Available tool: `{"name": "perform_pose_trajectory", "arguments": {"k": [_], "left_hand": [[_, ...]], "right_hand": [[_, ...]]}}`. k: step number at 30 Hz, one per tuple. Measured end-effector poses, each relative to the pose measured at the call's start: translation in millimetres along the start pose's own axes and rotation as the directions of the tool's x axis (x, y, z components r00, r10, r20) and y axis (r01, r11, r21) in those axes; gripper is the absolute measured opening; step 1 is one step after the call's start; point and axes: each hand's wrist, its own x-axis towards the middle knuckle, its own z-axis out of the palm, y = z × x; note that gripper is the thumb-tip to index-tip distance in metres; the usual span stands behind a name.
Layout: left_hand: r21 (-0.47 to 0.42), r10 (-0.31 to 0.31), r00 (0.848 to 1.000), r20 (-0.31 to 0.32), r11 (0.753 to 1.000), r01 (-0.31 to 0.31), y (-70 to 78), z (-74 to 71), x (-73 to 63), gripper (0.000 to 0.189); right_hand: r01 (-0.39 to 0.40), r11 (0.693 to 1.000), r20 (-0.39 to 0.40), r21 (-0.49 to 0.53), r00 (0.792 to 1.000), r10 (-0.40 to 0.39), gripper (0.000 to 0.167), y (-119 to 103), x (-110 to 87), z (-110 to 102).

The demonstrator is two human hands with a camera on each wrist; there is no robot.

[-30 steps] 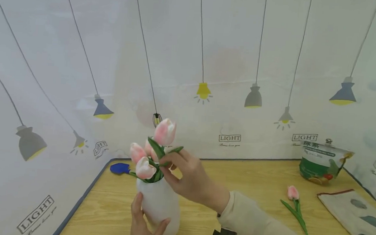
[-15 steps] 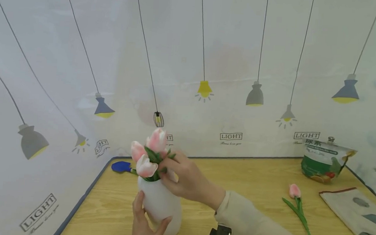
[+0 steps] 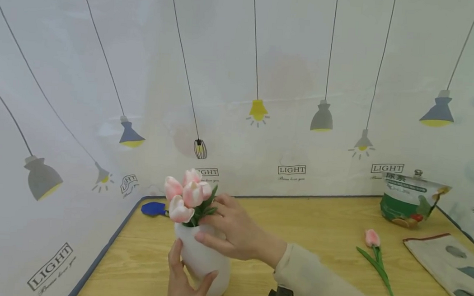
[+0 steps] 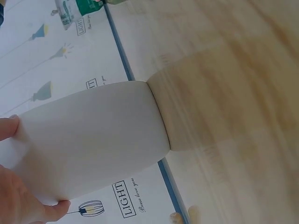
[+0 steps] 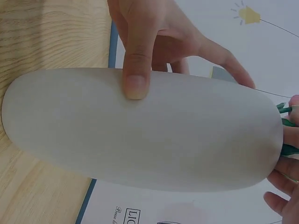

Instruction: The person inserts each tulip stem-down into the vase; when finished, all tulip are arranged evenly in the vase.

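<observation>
My left hand [image 3: 186, 276] grips the white vase [image 3: 207, 261] low on its side, thumb and fingers wrapped around it. The same hand shows at the top of the right wrist view, its thumb [image 5: 136, 84] on the vase wall. Several pink artificial tulips [image 3: 192, 194] stand bunched in the vase's mouth. Beside their green leaves [image 3: 208, 206] is my right hand [image 3: 240, 232], fingers touching the leaves at the rim and thumb held apart near the vase wall. Its fingertips are partly hidden among the leaves. The vase stands on the wooden table [image 3: 296, 242].
A single pink tulip [image 3: 372, 238] lies on the table at right. Beyond it are a green-and-white pouch [image 3: 406, 203] with a cap and a flat cloth [image 3: 446, 265] with grey patterns. A blue spade-shaped head [image 3: 153, 208] lies behind the vase at left.
The tallest tulip has sunk down into the vase among the others. My right hand has gone from pinching among its leaves to a looser touch, thumb apart. The left hand keeps its hold.
</observation>
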Motion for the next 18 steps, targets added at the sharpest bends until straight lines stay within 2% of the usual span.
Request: {"name": "perform_pose_trajectory", "arguments": {"k": [3, 5, 8, 10, 13, 15, 16, 18], "left_hand": [[0.013, -0.011, 1.000, 0.008, 1.000, 0.011, -0.6, -0.3, -0.4, 0.095], [0.027, -0.046, 0.999, 0.022, 0.999, 0.046, 0.4, -0.9, -0.9, 0.100], [0.046, -0.086, 0.995, 0.042, 0.995, 0.084, 2.2, -1.7, -1.1, 0.107], [0.066, -0.092, 0.995, 0.048, 0.994, 0.089, 3.1, -1.9, -0.4, 0.109], [0.075, -0.080, 0.996, 0.044, 0.994, 0.076, 4.5, -0.8, 1.5, 0.106], [0.065, -0.072, 0.997, 0.036, 0.995, 0.069, 5.3, 0.4, 3.2, 0.104], [0.057, -0.066, 0.997, 0.030, 0.996, 0.065, 5.8, 1.0, 4.0, 0.103], [0.051, -0.072, 0.997, 0.029, 0.996, 0.070, 7.1, 2.0, 5.3, 0.102]], "right_hand": [[0.003, 0.998, -0.018, 0.063, 1.000, -0.002, 0.037, -2, -4.9, -10], [0.009, 0.995, -0.046, 0.102, 0.999, -0.004, 0.032, -4, -11.3, -18], [0.015, 0.991, -0.085, 0.130, 0.996, -0.004, 0.026, -5, -26.5, -31], [-0.014, 0.990, -0.095, 0.139, 0.995, 0.028, 0.019, -4, -41.5, -41], [-0.115, 0.986, -0.074, 0.118, 0.990, 0.124, 0.008, 4, -73.7, -57], [-0.221, 0.973, -0.036, 0.072, 0.974, 0.224, 0.012, 13, -101.6, -68], [-0.268, 0.963, -0.017, 0.025, 0.963, 0.269, 0.015, 18, -117.6, -73], [-0.390, 0.919, 0.071, -0.052, 0.917, 0.393, 0.020, 27, -151.2, -85]]}}
